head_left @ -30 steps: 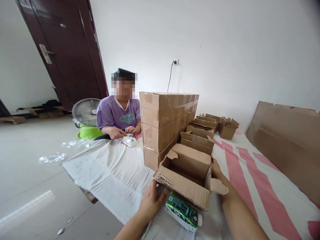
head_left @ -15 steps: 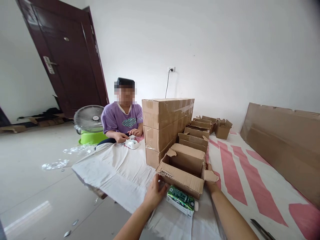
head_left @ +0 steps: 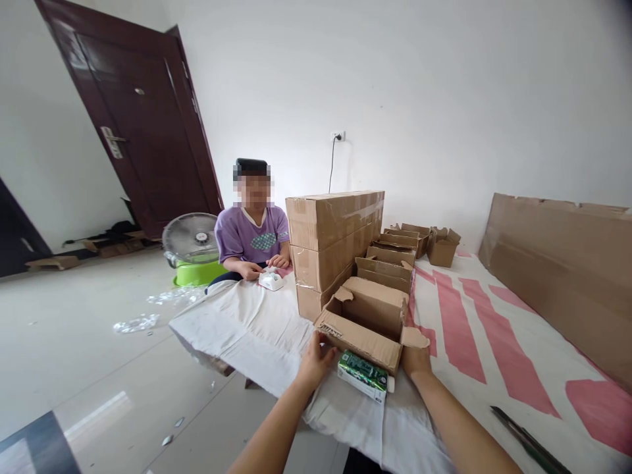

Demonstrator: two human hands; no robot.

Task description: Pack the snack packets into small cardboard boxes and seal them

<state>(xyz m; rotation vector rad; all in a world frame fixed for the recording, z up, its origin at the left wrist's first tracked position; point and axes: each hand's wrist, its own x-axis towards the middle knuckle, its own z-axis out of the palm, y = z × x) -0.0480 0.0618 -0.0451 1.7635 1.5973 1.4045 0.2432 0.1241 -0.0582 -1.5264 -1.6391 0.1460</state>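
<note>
1. Labels, carton: I read the head view. A green-and-white carton [head_left: 363, 376] lies on the cloth [head_left: 237, 319]; its green top bears pale print too fine for me to read, and its white side carries a small dark mark near the right end.
2. Labels, other: The co-worker's purple shirt [head_left: 254, 237] shows a teal patterned motif and pale marks at one sleeve, which I cannot read. The fan [head_left: 190, 240] has a small illegible mark on its hub.
3. Position: The open cardboard box [head_left: 359, 337] stands on the cloth between my two hands, just behind the carton and beside the near end of the three-tier stack of taped boxes [head_left: 303, 227].
4. Orientation: Its opening faces up. Its long axis runs left to right, sloping down the view toward the right. The right-end flap projects outward over the right hand; a small flap at the left end bends over the opening. The carton's long axis lies roughly parallel to the box's near edge.
5. Left hand [head_left: 315, 363]: Fingers sit at the box's near left corner; the thumb is spread away from them, toward the carton.
6. Right hand [head_left: 417, 361]: At the box's right end, partly hidden beneath the flap; I cannot tell whether its fingers are spread or pinching.
7. Surroundings: A dark cutter knife [head_left: 526, 438] lies to the right of the right forearm. A row of open boxes [head_left: 384, 271] extends behind the box.
</note>
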